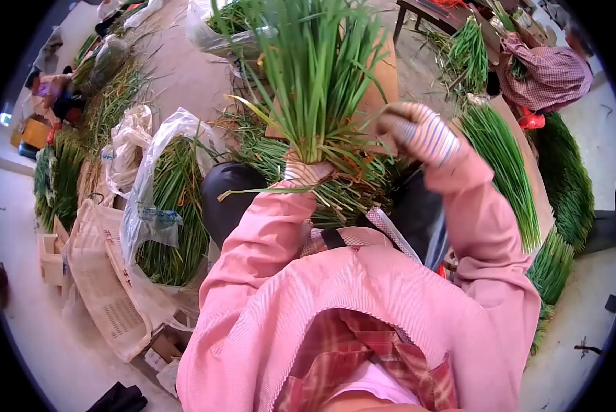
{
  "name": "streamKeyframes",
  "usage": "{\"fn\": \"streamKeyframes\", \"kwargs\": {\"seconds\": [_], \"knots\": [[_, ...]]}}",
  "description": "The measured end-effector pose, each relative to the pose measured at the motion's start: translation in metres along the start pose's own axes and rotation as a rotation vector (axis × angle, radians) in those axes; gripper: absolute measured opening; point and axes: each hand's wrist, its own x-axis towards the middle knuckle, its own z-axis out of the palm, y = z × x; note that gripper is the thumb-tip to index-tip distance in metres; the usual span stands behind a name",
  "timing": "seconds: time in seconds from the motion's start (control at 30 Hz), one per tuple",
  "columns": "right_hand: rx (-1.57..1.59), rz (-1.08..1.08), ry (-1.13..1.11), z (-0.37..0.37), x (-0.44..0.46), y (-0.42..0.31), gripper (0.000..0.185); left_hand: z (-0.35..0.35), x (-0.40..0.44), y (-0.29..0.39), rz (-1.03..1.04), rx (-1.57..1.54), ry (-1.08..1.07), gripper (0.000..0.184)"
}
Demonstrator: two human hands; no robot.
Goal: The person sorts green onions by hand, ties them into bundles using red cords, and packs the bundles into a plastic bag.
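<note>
Upright in front of me stands a bunch of long green leafy stalks, its lower end gripped by my left hand in a striped glove. Some yellowed leaves hang around its base. To the right of the bunch is my right hand, also gloved, with its fingers bent together; whether anything small is between them is hidden. Below and behind the bunch, loose stalks and trimmings lie between my knees. A wooden board shows behind the bunch.
Plastic bags of stalks and a pale crate are at the left. Neat stalks lie on a board at the right, beside more bundles. A person in a checked shirt is at the upper right, another at the far left.
</note>
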Motion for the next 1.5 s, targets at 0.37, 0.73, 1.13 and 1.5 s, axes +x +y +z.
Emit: {"fn": "streamKeyframes", "kwargs": {"seconds": [0.37, 0.73, 1.13, 1.5], "knots": [[0.302, -0.134, -0.138, -0.009, 0.116, 0.080, 0.038, -0.076, -0.051, 0.003, -0.379, -1.431, 0.063, 0.038], [1.462, -0.514, -0.884, 0.085, 0.133, 0.128, 0.047, -0.132, -0.218, -0.006, -0.091, 0.068, -0.098, 0.032], [1.615, -0.663, -1.391, 0.078, 0.144, 0.139, 0.064, -0.224, -0.041, 0.013, -0.115, -0.433, -0.231, 0.045], [1.618, -0.322, -0.650, 0.026, 0.022, 0.194, 0.057, -0.019, -0.051, -0.029, -0.567, -1.795, -1.218, 0.072]]}}
